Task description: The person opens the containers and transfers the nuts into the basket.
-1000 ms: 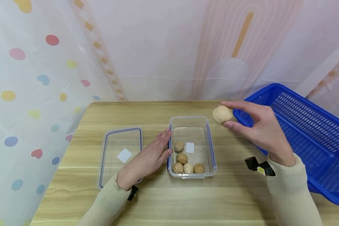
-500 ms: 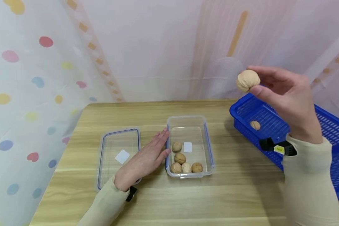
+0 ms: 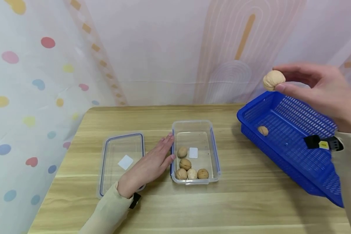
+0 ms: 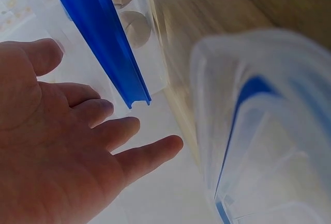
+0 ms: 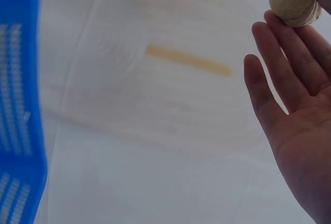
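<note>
My right hand (image 3: 324, 89) pinches a pale walnut (image 3: 274, 80) between thumb and fingers, held up over the far end of the blue basket (image 3: 283, 165). The same walnut (image 5: 295, 0) shows at the top right of the right wrist view. My left hand (image 3: 147, 169) lies with straight fingers against the left side of a clear plastic food container (image 3: 215, 156). Several walnuts (image 3: 185, 164) sit inside that container, along its left and near sides. In the left wrist view, the hand (image 4: 88, 125) has its fingers spread beside the container's blue clip (image 4: 103, 43).
A clear lid (image 3: 123, 139) with a blue seal lies left of the container, partly under the left forearm. One walnut (image 3: 263, 130) rests in the basket's far left part. Behind the wooden table (image 3: 193, 211) hangs a patterned curtain (image 3: 163, 48).
My right hand has lifted the pale walnut and carried it right, above the basket, uncovering the walnut in there. The left hand keeps its place beside the container.
</note>
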A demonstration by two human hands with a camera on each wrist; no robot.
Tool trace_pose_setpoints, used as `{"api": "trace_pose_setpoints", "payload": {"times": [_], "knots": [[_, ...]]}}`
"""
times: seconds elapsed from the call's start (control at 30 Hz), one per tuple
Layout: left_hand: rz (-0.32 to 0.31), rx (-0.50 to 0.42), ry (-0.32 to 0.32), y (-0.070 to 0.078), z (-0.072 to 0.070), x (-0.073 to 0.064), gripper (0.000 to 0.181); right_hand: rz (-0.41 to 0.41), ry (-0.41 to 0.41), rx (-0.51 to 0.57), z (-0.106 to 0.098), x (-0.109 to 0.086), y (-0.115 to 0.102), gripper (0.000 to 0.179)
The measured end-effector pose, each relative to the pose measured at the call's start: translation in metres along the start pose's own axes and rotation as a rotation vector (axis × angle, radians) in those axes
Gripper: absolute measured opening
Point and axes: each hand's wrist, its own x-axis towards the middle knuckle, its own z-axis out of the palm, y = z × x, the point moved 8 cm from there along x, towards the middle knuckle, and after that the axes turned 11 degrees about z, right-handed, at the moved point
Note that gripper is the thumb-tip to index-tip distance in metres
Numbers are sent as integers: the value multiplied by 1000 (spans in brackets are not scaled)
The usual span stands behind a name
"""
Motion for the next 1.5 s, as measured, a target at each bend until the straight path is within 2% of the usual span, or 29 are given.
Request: {"api": "trace_pose_setpoints", "payload": {"times": [0.13, 0.23, 0.37, 0.57, 0.73, 0.8, 1.03, 1.13, 1.3, 1.5], "knots": [[2, -2, -2, 0, 0, 0, 66, 81, -14, -101, -8, -1, 19, 45], [3, -4, 5, 1, -1, -1, 65, 120, -23, -212, -11, 1, 30, 48], [-2, -3, 9, 1, -2, -4, 66, 176, -50, -301, -12, 3, 43, 51], [-9, -7, 1, 1, -1, -7, 66, 185, -107, -361, -7, 2, 57, 49], [-13, -8, -1, 2, -1, -7, 66, 147, -164, -419, 1, -1, 69, 49], [-9, -9, -2, 3, 0, -8, 66, 128, -182, -428, 4, -3, 75, 48], [-9, -9, 0, 3, 0, -8, 66, 164, -234, -470, 13, 1, 98, 50], [-9, -9, 3, 3, 0, -8, 66, 155, -251, -480, 16, 4, 103, 49], [-13, -7, 1, 2, 0, -8, 66, 136, -277, -442, 20, 6, 116, 45], [-14, -15, 0, 3, -1, -8, 66, 222, -347, -406, 25, 11, 142, 50]]}}
